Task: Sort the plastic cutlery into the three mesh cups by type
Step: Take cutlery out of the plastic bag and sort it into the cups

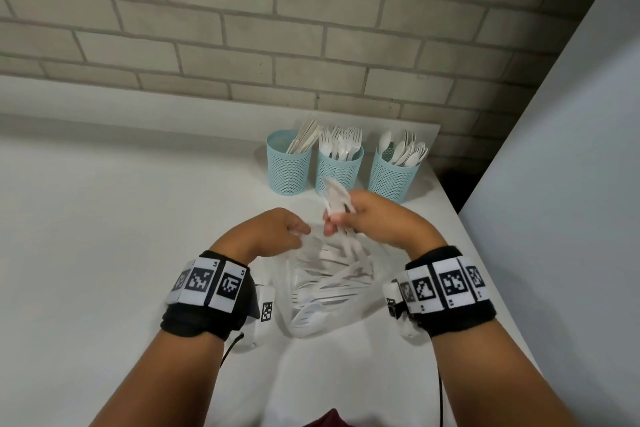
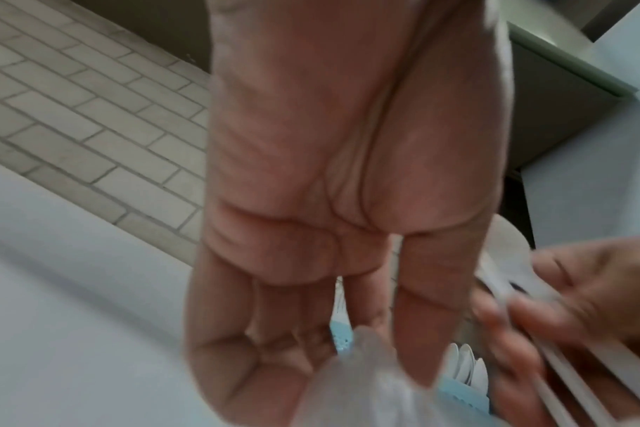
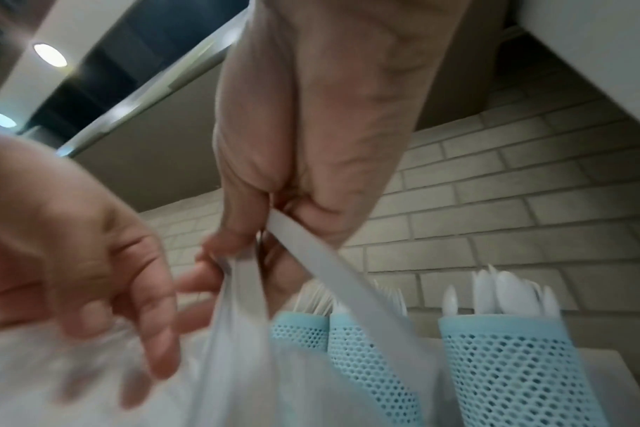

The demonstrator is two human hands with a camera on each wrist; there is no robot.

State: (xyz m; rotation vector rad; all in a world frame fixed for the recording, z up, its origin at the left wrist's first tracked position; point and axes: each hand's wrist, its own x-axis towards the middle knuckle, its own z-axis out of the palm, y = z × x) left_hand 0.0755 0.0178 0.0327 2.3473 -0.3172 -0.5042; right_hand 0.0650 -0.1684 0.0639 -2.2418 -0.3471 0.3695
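Three light-blue mesh cups stand in a row at the back: knives in the left cup (image 1: 288,166), forks in the middle cup (image 1: 338,170), spoons in the right cup (image 1: 392,177). In front of them lies a clear plastic bag (image 1: 325,288) with several white cutlery pieces inside. My left hand (image 1: 300,231) pinches the bag's edge (image 2: 366,364). My right hand (image 1: 335,218) grips a small bunch of white cutlery (image 1: 335,196) above the bag mouth; the rounded ends look like spoons. Their flat handles (image 3: 325,260) run down toward the bag. The images are blurred.
The white counter (image 1: 121,236) ends at a brick wall (image 1: 277,45) behind the cups. A pale wall panel (image 1: 571,184) closes the right side, near the counter's right edge. The cups (image 3: 512,364) stand close ahead of my right hand.
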